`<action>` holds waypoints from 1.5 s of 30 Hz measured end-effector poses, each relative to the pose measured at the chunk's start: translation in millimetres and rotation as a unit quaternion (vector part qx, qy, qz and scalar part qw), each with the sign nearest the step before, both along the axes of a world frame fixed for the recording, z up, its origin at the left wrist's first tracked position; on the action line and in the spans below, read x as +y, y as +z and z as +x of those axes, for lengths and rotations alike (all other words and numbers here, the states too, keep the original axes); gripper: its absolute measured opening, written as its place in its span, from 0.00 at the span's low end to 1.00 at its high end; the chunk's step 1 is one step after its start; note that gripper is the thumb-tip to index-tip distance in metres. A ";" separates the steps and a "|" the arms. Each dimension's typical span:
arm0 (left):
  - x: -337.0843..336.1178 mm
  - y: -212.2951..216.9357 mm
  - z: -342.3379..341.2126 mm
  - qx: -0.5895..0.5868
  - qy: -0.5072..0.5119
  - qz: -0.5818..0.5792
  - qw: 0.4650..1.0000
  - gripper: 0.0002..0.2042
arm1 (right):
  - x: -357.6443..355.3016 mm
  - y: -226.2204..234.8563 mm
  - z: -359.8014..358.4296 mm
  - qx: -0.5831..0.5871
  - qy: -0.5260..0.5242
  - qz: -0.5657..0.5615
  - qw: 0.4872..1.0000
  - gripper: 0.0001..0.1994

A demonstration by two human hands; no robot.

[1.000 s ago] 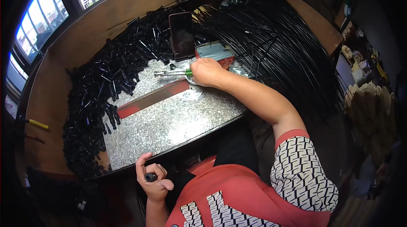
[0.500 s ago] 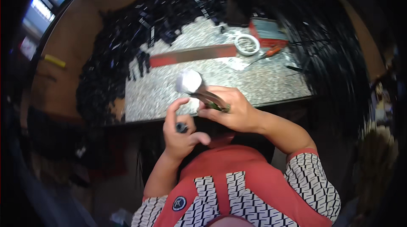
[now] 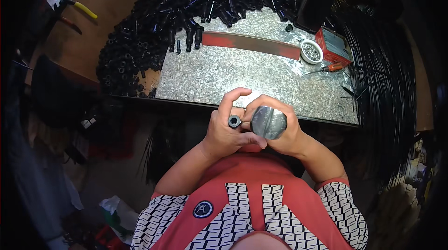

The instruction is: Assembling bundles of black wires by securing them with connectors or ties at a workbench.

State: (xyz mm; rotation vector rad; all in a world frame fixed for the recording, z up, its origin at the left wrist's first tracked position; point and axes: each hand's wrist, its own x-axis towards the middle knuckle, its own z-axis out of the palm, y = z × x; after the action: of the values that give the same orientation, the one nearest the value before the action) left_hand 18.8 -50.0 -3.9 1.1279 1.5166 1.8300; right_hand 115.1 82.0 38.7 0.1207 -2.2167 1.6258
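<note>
Close to my body, just off the near edge of the worktop, both hands meet. My left hand (image 3: 223, 129) is curled around a short black tubular part (image 3: 234, 121), its round hollow end showing; the index finger and thumb reach toward the other hand. A tool with a broad, shiny silver-grey end (image 3: 269, 122), creased across the middle, is gripped in my right hand (image 3: 291, 133). This end hides most of the right fingers and the rest of the tool. It sits right beside the black part; whether they touch I cannot tell.
Black tubular parts (image 3: 130, 45) are heaped along the speckled worktop (image 3: 205, 82). A red-and-brown flat bar (image 3: 252, 45), a white bowl of small metal pieces (image 3: 311, 52), an orange-handled screwdriver (image 3: 332, 67), a red box (image 3: 333, 47) and long black strands (image 3: 378, 72) lie farther right.
My right hand has drawn back toward my body and turned the tool's silver end to face up. My left hand has moved right, bringing the black part beside it. The view has shifted.
</note>
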 end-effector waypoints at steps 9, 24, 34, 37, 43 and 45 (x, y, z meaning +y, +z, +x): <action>-3.4 1.7 -3.9 -0.007 -0.027 -0.007 1.000 0.48 | 1.3 -5.5 -2.9 0.015 -0.004 0.027 1.000 0.09; -4.8 14.4 -0.1 0.057 0.025 -0.026 0.998 0.39 | 1.7 14.6 -5.7 0.088 0.012 0.217 0.972 0.11; -12.5 13.1 -18.7 0.160 -0.049 0.018 0.986 0.53 | -5.6 -2.1 -22.6 0.045 -0.019 0.167 0.985 0.10; -14.6 -3.8 -26.7 0.149 -0.014 0.025 0.988 0.54 | -4.4 0.4 -28.0 0.001 -0.005 0.158 0.987 0.12; -26.9 -5.5 -27.8 -0.023 0.015 0.013 1.000 0.54 | 8.8 24.0 -9.1 -0.185 0.028 0.109 0.976 0.18; -28.4 -2.9 -29.6 -0.048 0.033 0.027 0.998 0.52 | 16.9 24.6 3.2 -0.194 0.018 0.125 0.973 0.21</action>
State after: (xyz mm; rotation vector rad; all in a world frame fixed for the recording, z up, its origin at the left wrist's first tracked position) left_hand -10.9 -78.4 -6.8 1.0090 1.4733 1.9509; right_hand 118.3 98.9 63.3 -0.1016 -2.7253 1.4810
